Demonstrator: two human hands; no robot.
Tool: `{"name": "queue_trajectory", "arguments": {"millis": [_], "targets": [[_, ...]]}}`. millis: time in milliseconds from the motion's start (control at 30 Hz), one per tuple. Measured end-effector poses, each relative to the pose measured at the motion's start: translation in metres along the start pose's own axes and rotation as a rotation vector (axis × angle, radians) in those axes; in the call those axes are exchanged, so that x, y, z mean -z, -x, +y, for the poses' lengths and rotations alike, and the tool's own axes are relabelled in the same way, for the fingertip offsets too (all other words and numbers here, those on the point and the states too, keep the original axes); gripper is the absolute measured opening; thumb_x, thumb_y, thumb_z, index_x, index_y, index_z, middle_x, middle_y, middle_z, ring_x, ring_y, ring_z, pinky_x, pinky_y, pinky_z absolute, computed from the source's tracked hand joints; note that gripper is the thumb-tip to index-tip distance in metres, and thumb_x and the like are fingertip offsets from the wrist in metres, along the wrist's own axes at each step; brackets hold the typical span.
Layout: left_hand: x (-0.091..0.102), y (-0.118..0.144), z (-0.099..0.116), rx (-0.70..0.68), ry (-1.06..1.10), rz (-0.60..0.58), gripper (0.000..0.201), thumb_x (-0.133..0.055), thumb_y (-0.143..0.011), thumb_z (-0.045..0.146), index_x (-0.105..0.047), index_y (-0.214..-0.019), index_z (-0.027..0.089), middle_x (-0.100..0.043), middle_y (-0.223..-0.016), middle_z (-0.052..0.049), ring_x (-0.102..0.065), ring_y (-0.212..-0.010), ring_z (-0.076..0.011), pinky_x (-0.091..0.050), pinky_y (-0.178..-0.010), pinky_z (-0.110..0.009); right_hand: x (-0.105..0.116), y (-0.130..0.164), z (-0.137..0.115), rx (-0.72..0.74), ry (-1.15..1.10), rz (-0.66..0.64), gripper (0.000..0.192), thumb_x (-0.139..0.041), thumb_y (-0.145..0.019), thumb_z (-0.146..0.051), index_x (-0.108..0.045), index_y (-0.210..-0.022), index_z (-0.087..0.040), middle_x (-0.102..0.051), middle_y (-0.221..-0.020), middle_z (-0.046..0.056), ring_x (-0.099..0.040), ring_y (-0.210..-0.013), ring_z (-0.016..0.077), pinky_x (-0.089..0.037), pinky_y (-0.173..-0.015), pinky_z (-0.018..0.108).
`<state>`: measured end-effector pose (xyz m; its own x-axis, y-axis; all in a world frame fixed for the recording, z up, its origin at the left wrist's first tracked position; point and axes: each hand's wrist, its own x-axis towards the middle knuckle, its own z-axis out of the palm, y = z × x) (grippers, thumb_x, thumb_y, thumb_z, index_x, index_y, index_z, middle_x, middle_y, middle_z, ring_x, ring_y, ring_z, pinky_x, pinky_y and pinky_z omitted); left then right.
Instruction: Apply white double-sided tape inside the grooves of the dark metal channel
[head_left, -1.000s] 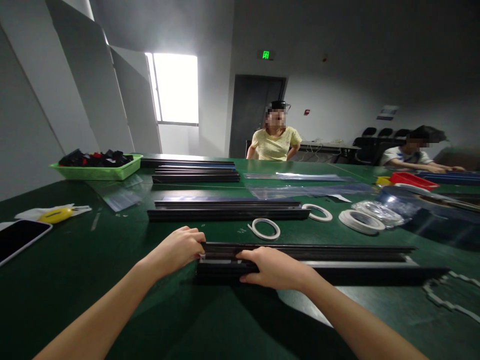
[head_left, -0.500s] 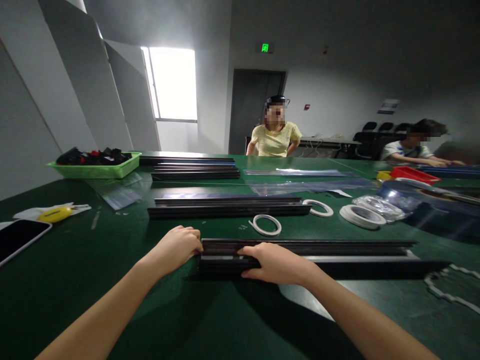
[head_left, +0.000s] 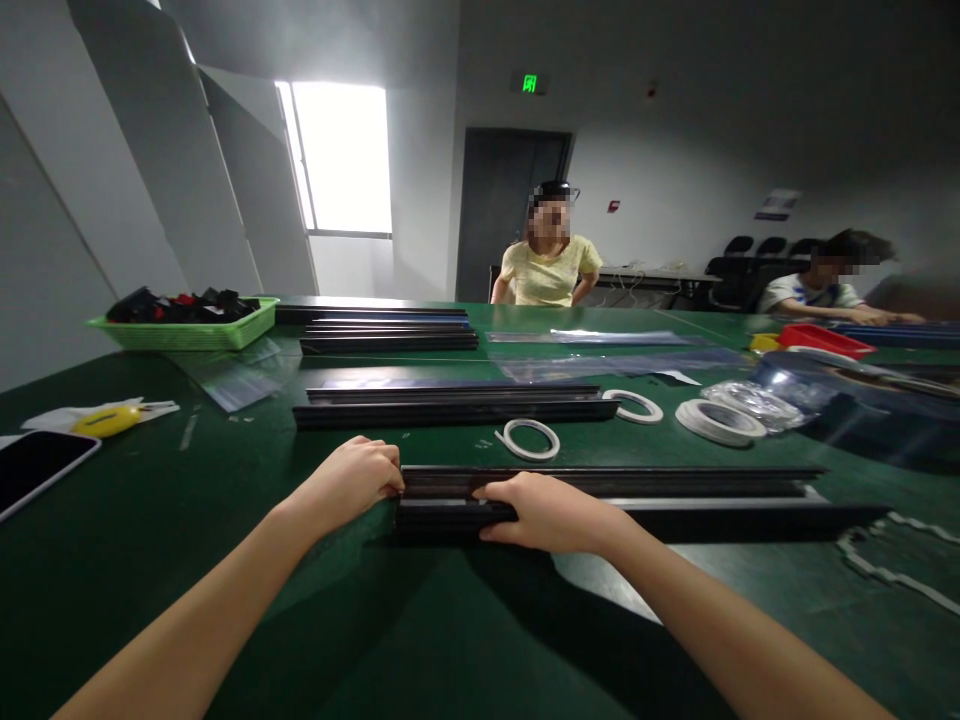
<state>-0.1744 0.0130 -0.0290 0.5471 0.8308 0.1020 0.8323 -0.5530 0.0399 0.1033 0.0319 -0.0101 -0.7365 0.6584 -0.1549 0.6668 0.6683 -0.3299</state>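
A person's 2 bare hands work at the near end of a long black rail (head_left: 637, 500) that lies flat across a green bench (head_left: 150, 520), its far end running off toward the right. The left hand (head_left: 352, 480), fingers curled under, presses against the rail's left end; whether it pinches anything small there cannot be told. The right hand (head_left: 544, 512) lies over the rail just beside it, fingers bent down across the top and thumb tucked at the near edge, in a loose clamp.

The rail looks rigid and straight, probably metal or hard plastic: stiff enough not to sag, light enough for 1 person, but long enough to swing and knock things if lifted by 1 end. Its grooved faces give the fingers an edge to catch, so a grip spread along the length, or 1 hand near each end, seems the steadier hold.

Behind it lie 2 more stacks of black rails (head_left: 450, 408), 3 rolls of white tape (head_left: 529, 438), clear plastic sleeves (head_left: 600, 365) and a green basket (head_left: 187, 330) of dark parts. A phone (head_left: 37, 465) rests at the left edge. Across the bench sits a person in a yellow shirt (head_left: 550, 275).
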Motion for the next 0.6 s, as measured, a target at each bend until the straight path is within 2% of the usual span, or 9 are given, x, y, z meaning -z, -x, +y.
{"name": "queue_trajectory", "arguments": {"millis": [333, 600], "targets": [[0.0039, -0.0004, 0.0064, -0.010, -0.026, -0.001, 0.019, -0.053, -0.084, 0.023, -0.071, -0.082, 0.030, -0.065, -0.086, 0.002, -0.058, -0.084, -0.0144, -0.037, -0.079, -0.029, 0.0008, 0.0000, -0.0009, 0.019, 0.034, 0.016, 0.049, -0.057, -0.078, -0.049, -0.060, -0.120, -0.025, -0.067, -0.108, 0.007, -0.063, -0.093, 0.0244, -0.046, -0.080, 0.030], [-0.0050, -0.0051, 0.0033, -0.064, -0.055, 0.016, 0.019, -0.052, -0.084, 0.022, -0.070, -0.083, 0.027, -0.064, -0.084, 0.001, -0.058, -0.080, -0.0143, -0.038, -0.075, -0.029, 0.0010, 0.0001, -0.0010, -0.005, 0.038, 0.002, 0.049, -0.056, -0.078, -0.050, -0.059, -0.121, -0.026, -0.067, -0.107, 0.008, -0.063, -0.093, 0.0248, -0.046, -0.078, 0.029]]}}
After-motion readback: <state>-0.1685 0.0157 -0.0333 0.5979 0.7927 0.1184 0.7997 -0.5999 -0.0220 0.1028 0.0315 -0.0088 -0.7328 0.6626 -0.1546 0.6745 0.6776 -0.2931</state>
